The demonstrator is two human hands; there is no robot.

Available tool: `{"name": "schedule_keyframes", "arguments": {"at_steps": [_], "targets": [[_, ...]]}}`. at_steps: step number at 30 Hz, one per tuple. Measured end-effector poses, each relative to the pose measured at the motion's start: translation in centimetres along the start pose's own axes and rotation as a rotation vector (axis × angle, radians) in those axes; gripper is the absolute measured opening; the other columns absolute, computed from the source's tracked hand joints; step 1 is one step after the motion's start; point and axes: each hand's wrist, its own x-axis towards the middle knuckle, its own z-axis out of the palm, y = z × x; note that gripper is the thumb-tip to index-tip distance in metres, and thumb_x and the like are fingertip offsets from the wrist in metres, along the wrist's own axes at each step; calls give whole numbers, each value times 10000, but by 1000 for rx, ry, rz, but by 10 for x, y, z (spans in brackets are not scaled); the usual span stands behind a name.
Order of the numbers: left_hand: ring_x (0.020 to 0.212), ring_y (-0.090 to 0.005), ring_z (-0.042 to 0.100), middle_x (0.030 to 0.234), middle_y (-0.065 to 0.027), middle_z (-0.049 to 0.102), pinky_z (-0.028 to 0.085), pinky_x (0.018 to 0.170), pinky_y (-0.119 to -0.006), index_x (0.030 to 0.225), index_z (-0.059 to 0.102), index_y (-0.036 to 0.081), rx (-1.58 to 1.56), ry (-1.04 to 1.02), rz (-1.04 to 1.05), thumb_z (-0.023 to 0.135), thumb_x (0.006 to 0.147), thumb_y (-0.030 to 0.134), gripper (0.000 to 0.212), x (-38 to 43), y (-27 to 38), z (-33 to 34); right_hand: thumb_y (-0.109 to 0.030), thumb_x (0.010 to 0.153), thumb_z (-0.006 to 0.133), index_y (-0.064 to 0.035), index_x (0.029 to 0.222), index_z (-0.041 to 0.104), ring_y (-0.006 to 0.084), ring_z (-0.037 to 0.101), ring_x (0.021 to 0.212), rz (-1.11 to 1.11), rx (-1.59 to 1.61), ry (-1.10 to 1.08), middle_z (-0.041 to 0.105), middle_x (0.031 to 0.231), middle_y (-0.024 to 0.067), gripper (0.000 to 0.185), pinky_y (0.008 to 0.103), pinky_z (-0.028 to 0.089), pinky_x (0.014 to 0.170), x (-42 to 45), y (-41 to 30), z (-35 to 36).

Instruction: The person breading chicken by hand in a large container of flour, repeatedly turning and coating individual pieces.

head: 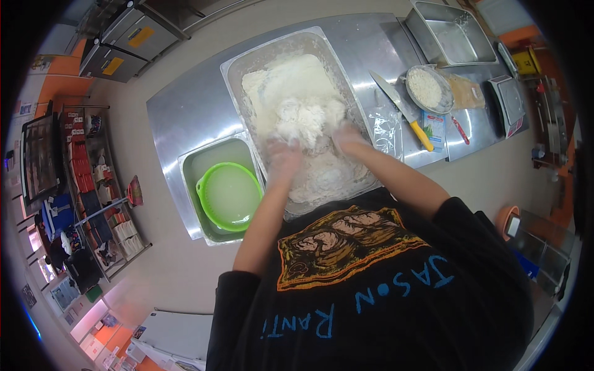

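A large rectangular metal pan [233,88] lies before me, holding a deep bed of white flour [297,74]. Near its middle is a clumpy white heap [304,118], with a flatter floury layer closer to my body. My left hand [284,155] is in the pan at the left of the heap, blurred and floury. On the heap's right is my right hand [348,139], also blurred. Both touch or nearly touch the flour; whether the fingers close on any of it cannot be made out.
Left of the pan, a green plastic colander [199,188] sits in cloudy liquid in a metal tub [185,162]. To the right lie a yellow-handled knife [394,95], a bowl of white flakes or flour [424,88], a small red-handled tool [460,130], a scale [509,99] and a deep metal pan [445,58].
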Motion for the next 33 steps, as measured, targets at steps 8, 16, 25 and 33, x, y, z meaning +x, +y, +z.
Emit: {"name": "schedule_keyframes", "arguments": {"at_steps": [8, 16, 25, 33], "targets": [[1290, -344, 369, 1321, -278, 434, 245, 1084, -373, 1262, 459, -80, -75, -626, -38, 286, 897, 528, 730, -40, 41, -46, -344, 919, 397, -34, 1127, 586, 314, 609, 989, -403, -211, -439, 601, 1136, 201, 419, 407, 473, 866, -33, 25, 28], [1305, -337, 351, 1386, -223, 384, 237, 1077, -383, 1302, 451, -15, -358, -583, -361, 312, 866, 609, 773, 0, -17, 32, -358, 920, 408, -57, 1127, 592, 281, 619, 973, 207, 1035, -747, 618, 1127, 156, 409, 388, 483, 849, -42, -8, 0], [1195, -359, 458, 1298, -237, 471, 359, 974, -388, 1269, 508, 40, -447, -532, -205, 394, 847, 589, 702, -1, -17, 48, -367, 920, 434, -98, 1118, 608, 205, 632, 937, 305, 1572, -739, 647, 1071, 88, 376, 358, 495, 820, -36, -28, 34], [929, -373, 596, 964, -235, 628, 462, 807, -414, 1004, 608, 14, 72, -12, 419, 524, 846, 329, 362, 10, -23, 32, -243, 847, 512, -19, 1071, 595, 289, 609, 975, -55, 477, -134, 627, 1054, 172, 328, 380, 480, 830, 13, -29, -16]]}}
